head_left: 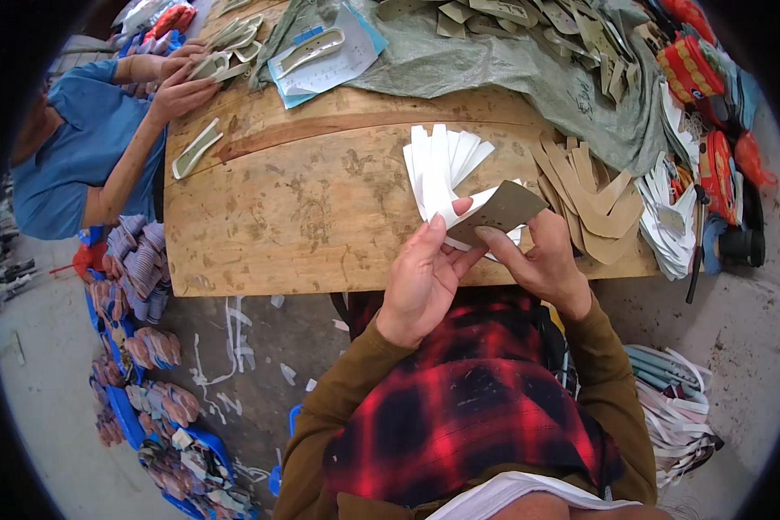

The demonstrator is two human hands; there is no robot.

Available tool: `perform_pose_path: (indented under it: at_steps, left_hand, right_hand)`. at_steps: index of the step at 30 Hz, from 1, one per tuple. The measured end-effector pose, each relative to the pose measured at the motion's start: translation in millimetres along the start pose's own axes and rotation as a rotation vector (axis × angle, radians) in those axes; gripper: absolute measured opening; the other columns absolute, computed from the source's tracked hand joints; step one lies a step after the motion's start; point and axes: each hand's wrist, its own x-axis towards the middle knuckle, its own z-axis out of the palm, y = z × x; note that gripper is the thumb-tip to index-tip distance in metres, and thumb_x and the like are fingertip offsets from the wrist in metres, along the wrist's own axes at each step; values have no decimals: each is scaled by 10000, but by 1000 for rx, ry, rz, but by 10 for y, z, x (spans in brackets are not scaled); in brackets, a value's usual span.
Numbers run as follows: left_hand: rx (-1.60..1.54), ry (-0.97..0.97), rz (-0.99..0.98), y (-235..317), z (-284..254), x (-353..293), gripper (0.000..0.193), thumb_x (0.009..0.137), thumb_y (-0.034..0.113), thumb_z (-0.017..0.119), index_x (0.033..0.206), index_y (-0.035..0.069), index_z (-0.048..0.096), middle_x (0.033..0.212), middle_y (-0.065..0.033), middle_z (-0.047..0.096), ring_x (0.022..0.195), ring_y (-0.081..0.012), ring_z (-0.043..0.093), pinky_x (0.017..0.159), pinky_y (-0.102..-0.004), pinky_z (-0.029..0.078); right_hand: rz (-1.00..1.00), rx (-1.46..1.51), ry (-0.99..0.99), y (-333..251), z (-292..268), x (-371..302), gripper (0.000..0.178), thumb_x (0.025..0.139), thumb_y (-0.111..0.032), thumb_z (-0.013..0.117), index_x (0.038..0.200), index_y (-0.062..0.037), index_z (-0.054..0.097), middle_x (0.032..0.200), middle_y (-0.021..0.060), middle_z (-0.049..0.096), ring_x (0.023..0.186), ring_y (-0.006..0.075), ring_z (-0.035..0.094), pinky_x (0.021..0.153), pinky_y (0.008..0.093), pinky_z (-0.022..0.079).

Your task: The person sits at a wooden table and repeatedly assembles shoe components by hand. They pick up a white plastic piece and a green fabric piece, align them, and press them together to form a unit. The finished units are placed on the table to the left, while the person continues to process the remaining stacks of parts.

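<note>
A flat olive-grey piece (pixel 500 212) with small holes or marks is held up in front of me, tilted above the table's near edge. My right hand (pixel 553 263) grips its right side, thumb on top and fingers behind. My left hand (pixel 425 277) is closed at its left end, thumb and fingertip pinching where white material meets it. White strips (pixel 433 165) fan out just beyond my left fingers; whether that hand holds them or they lie on the wood, I cannot tell. More white shows under the olive-grey piece, partly hidden.
Tan curved pieces (pixel 611 217) and white strips (pixel 667 230) lie at the wooden table's (pixel 277 208) right edge. Olive-grey pieces (pixel 581 35) are heaped on a green sheet (pixel 442 74). A co-worker's hands (pixel 182 87) handle pale looped pieces at far left. Striped bundles (pixel 143 260) stand beside the table.
</note>
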Motion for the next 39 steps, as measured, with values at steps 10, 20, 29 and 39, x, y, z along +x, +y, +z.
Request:
perform_pose_path:
  at_steps: [10,20,29,39]
  left_hand:
    - [165,12,119,-27,65,-16,429,1065,274,380,1381,-5,456,1308,-124,570,1195,-198,558,1039,-377,450]
    - [1315,124,536,554,256,-76,145,953,91,612,974,-39,673,771,-101,678,679,-122,630,586,-267,474]
    - [1603,32,932,301,267,-128,168,867,-24,662,1035,-6,665,769,-120,640,597,-253,606,541,-344,472]
    - [1681,70,933,241,194,-190,195,856,-70,640,1050,-41,640,767,-148,610,611,-275,604,544,-367,466]
  right_hand:
    - [-98,-113,63,149,85,-104,303,813,-22,696,1099,8,599,919,162,655,781,339,655,658,375,514]
    - [-433,-363,145,51,59,-157,402,684,-33,730,1051,1,568,932,155,623,785,313,646,649,377,531]
    - [-356,-448,158,58,152,-207,286,729,-8,623,1007,0,559,888,127,594,751,276,634,641,358,519]
    - [-309,-452,209,88,267,-170,241,748,-38,626,972,-11,540,835,96,544,686,243,602,594,348,496]
